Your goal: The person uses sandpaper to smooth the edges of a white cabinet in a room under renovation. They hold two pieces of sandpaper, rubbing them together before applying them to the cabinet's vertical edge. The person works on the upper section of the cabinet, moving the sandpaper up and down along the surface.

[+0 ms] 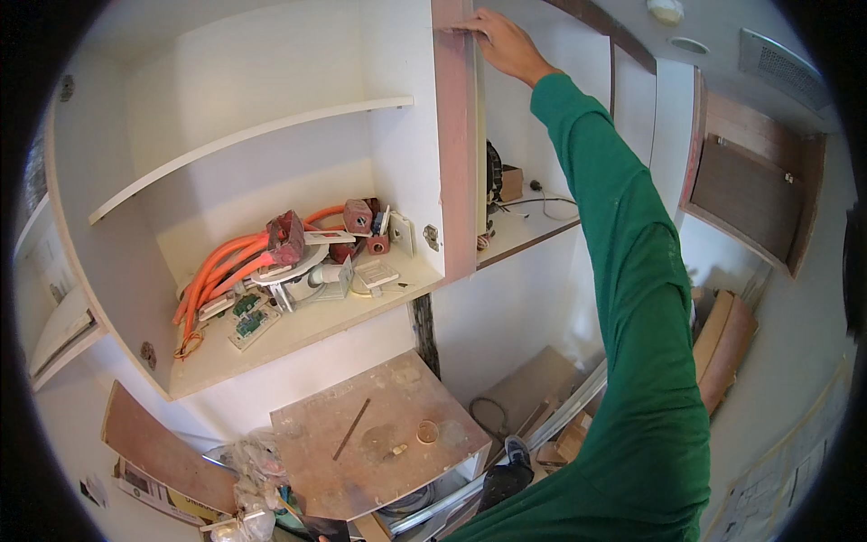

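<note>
My right arm, in a green sleeve, reaches up from the lower edge. At the top, my right hand [506, 45] is at the pinkish upright strip [457, 154] between two white cabinet openings. Its fingers are pressed together against the strip, and anything thin between them is too small to make out. My left hand is out of view. Left of the strip stands an open white cabinet with a curved-looking shelf [253, 131]. On its floor lie orange flexible conduits [221, 271], dusty red electrical boxes [287, 237], white switch plates [375, 273] and green circuit boards [248, 316].
Below stands a dusty board-topped surface [379, 434] with a thin stick [352, 428] and a small round ring [427, 432]. A shoe [517, 452] shows beside metal lengths [569, 406] and timber offcuts. Plastic bags [253, 461] and a leaning panel [163, 443] are lower left.
</note>
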Demonstrator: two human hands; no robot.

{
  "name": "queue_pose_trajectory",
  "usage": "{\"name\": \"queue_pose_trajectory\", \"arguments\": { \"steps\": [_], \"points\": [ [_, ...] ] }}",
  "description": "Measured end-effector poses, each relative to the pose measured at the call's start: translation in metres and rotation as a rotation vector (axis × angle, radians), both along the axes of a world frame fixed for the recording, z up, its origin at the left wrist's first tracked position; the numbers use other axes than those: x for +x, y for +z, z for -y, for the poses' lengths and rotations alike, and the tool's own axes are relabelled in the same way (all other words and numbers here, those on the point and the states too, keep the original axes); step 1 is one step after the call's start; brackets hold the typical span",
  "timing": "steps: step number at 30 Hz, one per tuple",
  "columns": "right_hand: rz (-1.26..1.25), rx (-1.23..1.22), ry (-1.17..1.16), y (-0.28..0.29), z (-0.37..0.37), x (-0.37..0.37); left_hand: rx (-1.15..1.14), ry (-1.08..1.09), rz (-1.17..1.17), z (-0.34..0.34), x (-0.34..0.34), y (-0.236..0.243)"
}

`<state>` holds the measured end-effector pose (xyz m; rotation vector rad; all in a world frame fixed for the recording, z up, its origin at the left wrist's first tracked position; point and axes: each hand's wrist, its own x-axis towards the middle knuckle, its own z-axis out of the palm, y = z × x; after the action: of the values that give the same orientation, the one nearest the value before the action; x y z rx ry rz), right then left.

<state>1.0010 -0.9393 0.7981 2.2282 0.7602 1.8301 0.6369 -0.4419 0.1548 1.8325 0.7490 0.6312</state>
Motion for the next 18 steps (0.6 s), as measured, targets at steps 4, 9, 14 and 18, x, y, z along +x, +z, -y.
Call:
{"name": "queue_pose_trajectory", "arguments": {
  "steps": [4,9,14,18],
  "points": [
    [0.006,0.027,-0.01,-0.001,0.001,0.01,-0.1,0.022,-0.103,0.013,0.006,0.024],
    [-0.056,-0.023,0.191,-0.017,-0.008,-0.003,-0.016,-0.029,-0.009,0.002,0.014,0.011],
    [-0.014,-0.011,0.206,-0.042,-0.011,-0.003,0.02,-0.049,0.015,-0.004,0.019,0.009],
    [0.068,0.026,0.062,-0.073,-0.004,0.011,0.033,-0.045,-0.037,-0.01,0.022,0.008]
  ]
}}
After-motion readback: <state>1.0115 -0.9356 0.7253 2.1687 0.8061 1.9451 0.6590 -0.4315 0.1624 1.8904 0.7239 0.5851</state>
